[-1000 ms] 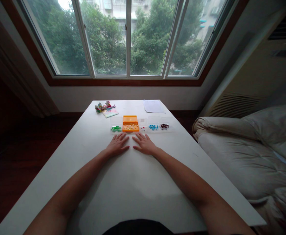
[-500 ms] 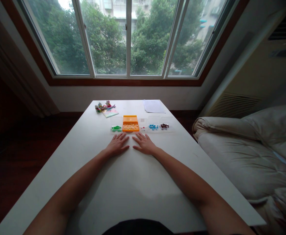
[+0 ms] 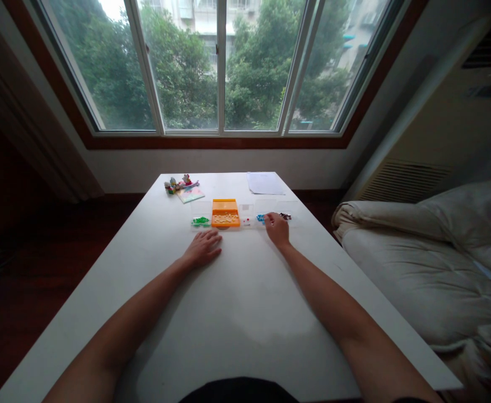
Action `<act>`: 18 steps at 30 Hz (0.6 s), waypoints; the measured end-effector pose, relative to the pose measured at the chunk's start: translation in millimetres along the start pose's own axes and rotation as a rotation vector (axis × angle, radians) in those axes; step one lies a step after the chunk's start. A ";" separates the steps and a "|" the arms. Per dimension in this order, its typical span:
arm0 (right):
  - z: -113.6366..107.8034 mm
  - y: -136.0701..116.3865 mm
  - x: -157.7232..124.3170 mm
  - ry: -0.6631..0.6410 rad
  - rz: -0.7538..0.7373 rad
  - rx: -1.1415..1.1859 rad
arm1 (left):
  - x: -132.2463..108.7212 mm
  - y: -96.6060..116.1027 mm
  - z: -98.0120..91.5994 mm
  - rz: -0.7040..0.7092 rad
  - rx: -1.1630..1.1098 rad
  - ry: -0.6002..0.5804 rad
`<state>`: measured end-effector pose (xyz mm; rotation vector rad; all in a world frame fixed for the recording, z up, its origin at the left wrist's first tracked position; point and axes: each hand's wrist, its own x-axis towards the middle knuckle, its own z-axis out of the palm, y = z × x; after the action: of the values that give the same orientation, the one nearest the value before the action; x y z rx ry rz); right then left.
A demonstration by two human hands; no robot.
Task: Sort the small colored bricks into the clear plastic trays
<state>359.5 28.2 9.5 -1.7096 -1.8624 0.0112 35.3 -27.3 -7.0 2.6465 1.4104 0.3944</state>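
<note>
My left hand [image 3: 204,247] lies flat on the white table with its fingers stretched out, just in front of an orange box [image 3: 225,205]. That box has a raised lid and holds small pale pieces. My right hand [image 3: 276,226] is above a clear case of small blue pieces [image 3: 260,218], its fingers curled together; what they hold, if anything, is too small to make out. It partly covers the blue pieces and the dark brown pieces [image 3: 286,216] beside them. Small green pieces [image 3: 200,221] sit in a clear case left of the orange box.
A small clear case [image 3: 246,215] with a few red and white bits stands right of the orange box. Small figurines [image 3: 179,183] and a pastel card [image 3: 191,194] lie at the table's far left, paper sheets [image 3: 265,183] at the far right. A sofa [image 3: 425,268] flanks the table.
My right hand has left the tabletop and moved right and forward to the blue pieces, its spread fingers now curled. My left hand has stayed in place.
</note>
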 end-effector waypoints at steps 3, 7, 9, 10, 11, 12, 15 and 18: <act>2.7 15.4 5.3 0.024 0.012 -0.060 | 0.5 1.6 -1.9 0.008 -0.008 0.027; 12.9 15.1 1.1 -0.027 0.001 -0.133 | 1.5 3.7 -3.4 0.007 -0.023 0.042; 15.4 12.3 0.0 -0.043 0.006 -0.153 | 1.4 4.1 -3.8 0.009 -0.030 0.045; 16.0 11.0 -0.1 -0.051 -0.002 -0.156 | 1.2 4.1 -4.0 0.010 -0.033 0.047; 16.6 9.8 -0.2 -0.061 -0.024 -0.151 | 1.0 4.0 -4.0 0.012 -0.035 0.048; 17.3 8.7 -0.3 -0.078 -0.055 -0.138 | 0.7 3.8 -3.9 0.013 -0.036 0.050; 22.4 5.3 -1.3 -0.139 -0.151 -0.097 | 0.5 2.6 -3.0 0.015 -0.043 0.057; 29.7 4.4 -1.7 -0.145 -0.176 -0.087 | 1.3 0.8 -1.2 0.026 -0.055 0.065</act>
<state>350.8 38.8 -17.3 -1.6328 -2.1438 -0.0176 36.3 -26.7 -5.5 2.6333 1.3645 0.5189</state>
